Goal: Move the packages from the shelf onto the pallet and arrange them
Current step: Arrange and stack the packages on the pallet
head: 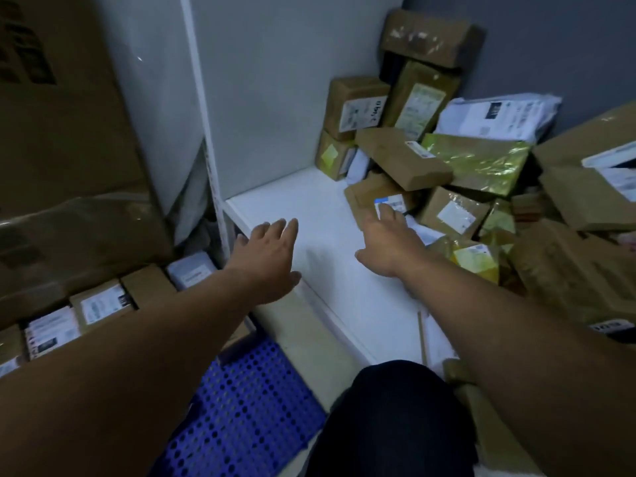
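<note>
A white shelf board holds a heap of brown cardboard packages and a shiny yellow-green mailer at its right and back. My right hand reaches over the board with fingers spread, its fingertips at a flat brown package with a blue-edged white label. My left hand hovers open above the board's left front part and holds nothing. The blue perforated pallet lies low at the left, with small labelled boxes lined up on its far side.
A large brown carton towers at the left behind the small boxes. A white shelf post stands between it and the board. A white plastic mailer lies at the back right. My dark-trousered knee is below the shelf edge.
</note>
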